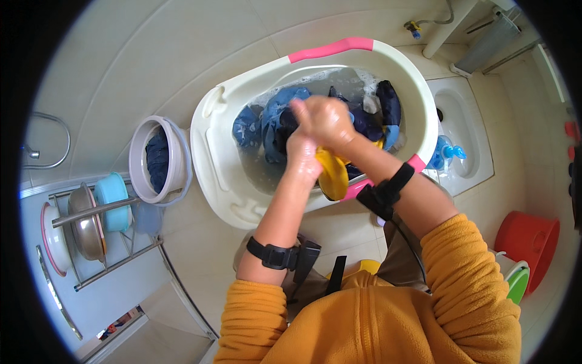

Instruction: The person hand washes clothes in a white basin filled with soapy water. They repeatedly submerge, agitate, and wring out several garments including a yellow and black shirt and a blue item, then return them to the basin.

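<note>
My left hand [302, 148] and my right hand [329, 118] are wet and close together over a white plastic baby bathtub [207, 182] with pink grips. Both are blurred. Yellow cloth [334, 175] hangs from beneath them at the tub's near rim; whether the fingers grip it or darker cloth is hidden. In the grey, sudsy water lie blue denim-like cloth [273, 123] on the left and dark navy cloth [389, 102] on the right. A small whitish cloth [370, 104] sits near the suds.
A pale bucket [135, 159] holding dark cloth stands left of the tub, beside a metal rack [113, 277] with basins. A squat toilet [484, 150] with a blue pump bottle [439, 154] lies to the right. A red tub [514, 232] stands at the lower right.
</note>
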A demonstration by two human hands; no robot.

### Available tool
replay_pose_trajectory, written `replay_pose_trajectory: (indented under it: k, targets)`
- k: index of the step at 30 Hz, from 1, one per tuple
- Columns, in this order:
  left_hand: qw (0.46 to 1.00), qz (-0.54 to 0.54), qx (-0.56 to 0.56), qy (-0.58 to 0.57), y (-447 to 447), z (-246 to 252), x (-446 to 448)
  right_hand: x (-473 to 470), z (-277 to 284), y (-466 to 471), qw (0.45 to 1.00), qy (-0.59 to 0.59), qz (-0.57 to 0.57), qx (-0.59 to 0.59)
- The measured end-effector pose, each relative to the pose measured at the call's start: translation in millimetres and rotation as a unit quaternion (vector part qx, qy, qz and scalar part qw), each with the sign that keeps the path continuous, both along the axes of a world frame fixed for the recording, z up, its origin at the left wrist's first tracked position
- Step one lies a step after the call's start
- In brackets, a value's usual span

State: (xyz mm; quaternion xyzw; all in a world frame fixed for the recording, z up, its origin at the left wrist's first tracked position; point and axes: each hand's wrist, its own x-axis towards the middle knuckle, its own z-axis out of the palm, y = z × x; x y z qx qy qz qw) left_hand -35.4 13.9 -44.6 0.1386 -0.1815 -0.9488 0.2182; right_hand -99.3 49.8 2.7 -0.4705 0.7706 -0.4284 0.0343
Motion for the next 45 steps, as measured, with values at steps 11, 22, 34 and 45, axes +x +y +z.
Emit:
replay_pose_trajectory:
  k: [11,22,34,45]
  targets:
    - [0.983,-0.069,-0.010,-0.170,-11.1,34.0,11.1,-70.2,-8.4,-1.1,0.964,-0.175,0.116,0.165]
    - [0.729,-0.203,-0.581,-0.301,-47.1,17.4,33.9,-73.9,19.2,24.8,0.907,-0.323,0.197,0.188]
    - [0.959,0.052,-0.231,-0.154,-41.7,21.0,18.5,-105.4,-3.2,12.7,0.820,-0.550,-0.013,-0.156]
    - [0.939,0.099,-0.095,-0.316,-0.9,4.7,1.7,-3.5,-12.9,-7.8,0.997,0.035,-0.042,-0.056]
